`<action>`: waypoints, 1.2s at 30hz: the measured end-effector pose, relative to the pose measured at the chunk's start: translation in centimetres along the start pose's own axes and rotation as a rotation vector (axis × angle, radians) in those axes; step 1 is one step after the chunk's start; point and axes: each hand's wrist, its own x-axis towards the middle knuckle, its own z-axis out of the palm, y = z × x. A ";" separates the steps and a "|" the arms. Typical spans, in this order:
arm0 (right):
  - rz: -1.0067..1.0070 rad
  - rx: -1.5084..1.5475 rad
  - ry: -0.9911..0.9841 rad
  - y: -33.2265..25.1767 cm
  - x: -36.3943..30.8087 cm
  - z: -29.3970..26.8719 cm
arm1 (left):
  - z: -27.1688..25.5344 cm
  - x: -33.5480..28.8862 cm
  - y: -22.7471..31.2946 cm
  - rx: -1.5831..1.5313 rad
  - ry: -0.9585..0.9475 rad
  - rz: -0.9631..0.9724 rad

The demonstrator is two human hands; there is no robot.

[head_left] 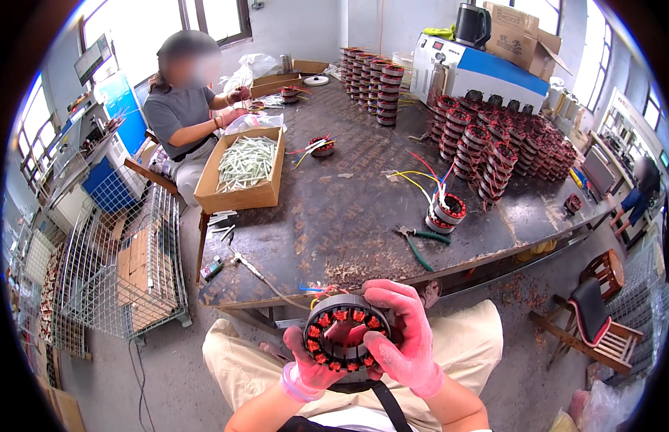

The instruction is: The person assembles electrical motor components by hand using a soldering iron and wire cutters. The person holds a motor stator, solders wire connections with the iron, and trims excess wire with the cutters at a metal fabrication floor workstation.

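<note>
Between my two pink-gloved hands I hold a motor stator point(318, 322), a dark ring with red copper windings around its inside, above my lap at the table's near edge. My left hand point(311, 366) grips its lower left side. My right hand point(403, 338) is wrapped round its right side, thumb on the face. Blue, red and yellow leads stick out behind the ring. Beyond, on the table, another stator point(447, 212) with white-sleeved leads lies near green-handled cutters point(419, 248). A soldering-iron-like tool point(248, 266) with a cable lies to the left.
A cardboard box point(274, 180) of white sleeves stands on the dark table point(334, 223) at left, loose sleeves beside it. Stacked stators point(486, 144) fill the right, with more stacks point(387, 93) at the back. A co-worker point(190, 115) sits far left. A wire cage point(126, 266) stands on the floor.
</note>
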 end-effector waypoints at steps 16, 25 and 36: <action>-0.045 -0.046 -0.013 1.2 0.0 -1.0 | 1.4 -0.3 2.0 0.706 0.469 -0.105; 0.117 -0.029 0.048 1.4 0.8 -1.7 | 2.1 1.4 6.3 1.733 0.352 0.030; -0.189 -0.646 -0.206 0.5 3.0 -2.0 | 1.7 1.5 6.3 2.435 0.310 0.322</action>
